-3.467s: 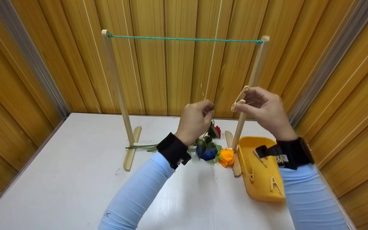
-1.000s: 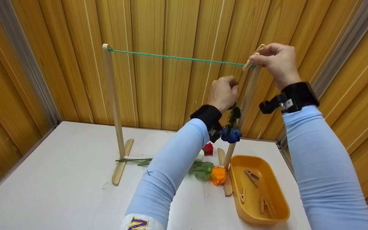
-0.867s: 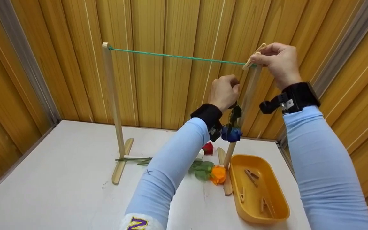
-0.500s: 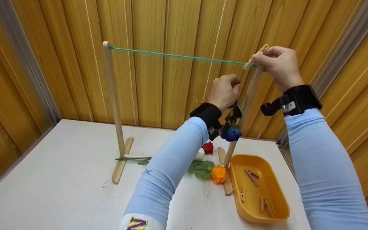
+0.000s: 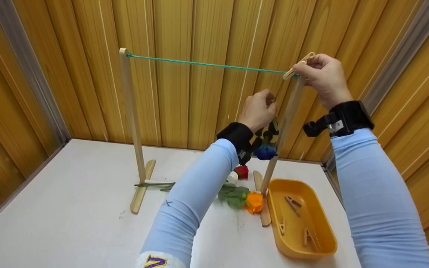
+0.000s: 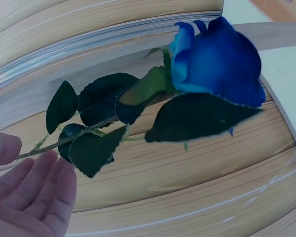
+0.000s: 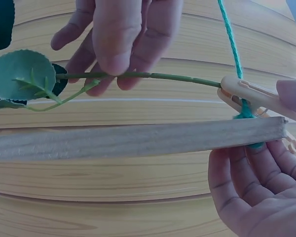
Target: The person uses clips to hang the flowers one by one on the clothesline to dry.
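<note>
Left hand [image 5: 256,112] loosening, we note: against half a second ago it sits a touch toward 9 o'clock, its grip now apart, thumb and fingers slack about the stem [image 7: 187,78]. Stem end lies in the mouth of the clothespin [image 7: 259,96], at the cord [image 7: 230,34], just beside the wooden post [image 7: 138,140]. We judge the pin probably bears the blue rose [image 6: 217,61], which hangs bloom-down at 6 o'clock of the left hand.

Right hand [image 5: 325,78], at 2 o'clock of the left, reaches up from 5 o'clock: grip clamped on the clothespin, thumb along one leg. Left reaches from 7, back of hand facing the head camera.

On the tabletop [image 5: 76,208], orange rose [image 5: 254,203] and red rose [image 5: 241,172] lie near the post's foot.
</note>
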`<state>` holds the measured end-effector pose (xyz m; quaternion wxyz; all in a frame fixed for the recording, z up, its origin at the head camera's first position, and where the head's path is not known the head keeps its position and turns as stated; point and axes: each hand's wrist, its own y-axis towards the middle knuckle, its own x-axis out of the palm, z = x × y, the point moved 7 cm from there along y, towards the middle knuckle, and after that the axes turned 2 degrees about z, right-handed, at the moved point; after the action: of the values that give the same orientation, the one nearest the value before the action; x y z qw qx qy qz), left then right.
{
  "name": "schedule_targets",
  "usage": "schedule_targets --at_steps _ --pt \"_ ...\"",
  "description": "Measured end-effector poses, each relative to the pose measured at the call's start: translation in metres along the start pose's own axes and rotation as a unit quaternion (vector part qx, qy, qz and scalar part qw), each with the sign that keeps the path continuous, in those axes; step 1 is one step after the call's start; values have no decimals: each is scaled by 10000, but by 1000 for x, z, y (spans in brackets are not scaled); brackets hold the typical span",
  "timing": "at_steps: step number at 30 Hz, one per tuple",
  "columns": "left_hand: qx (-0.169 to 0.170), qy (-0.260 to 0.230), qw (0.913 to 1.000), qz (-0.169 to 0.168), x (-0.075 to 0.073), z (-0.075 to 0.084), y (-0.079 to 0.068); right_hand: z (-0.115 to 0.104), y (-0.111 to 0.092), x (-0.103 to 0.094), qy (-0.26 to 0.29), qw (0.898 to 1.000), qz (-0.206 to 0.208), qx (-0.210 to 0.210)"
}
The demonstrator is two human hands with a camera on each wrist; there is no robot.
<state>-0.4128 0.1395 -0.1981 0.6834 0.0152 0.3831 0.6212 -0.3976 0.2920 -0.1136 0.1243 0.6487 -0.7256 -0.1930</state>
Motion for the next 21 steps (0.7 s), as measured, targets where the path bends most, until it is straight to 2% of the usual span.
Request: schedule_targets --at_steps 5,8,11,14,18,21 --pt "-115 -244 9994 -206 -6 -10 -8 -2 -2 -1 -492 9988 60 -50" --pt "-108 -289 9992 -266 -16 -16 -15 -3 -5 0 -1069 9940 118 -175" --pt "14 -203 9995 -256 -29 -20 -25 -3 -12 1 -1837 9818 159 -449" --pt "217 20 9994 -257 -41 -23 -37 -1 -25 3 -2493 9652 197 -766" --pt "471 379 9978 -287 -53 -27 -55 8 -47 6 -2936 9504 205 -1006" --pt "644 542 9962 -243 -59 -31 -73 18 -67 9 -3078 9448 222 -1100"
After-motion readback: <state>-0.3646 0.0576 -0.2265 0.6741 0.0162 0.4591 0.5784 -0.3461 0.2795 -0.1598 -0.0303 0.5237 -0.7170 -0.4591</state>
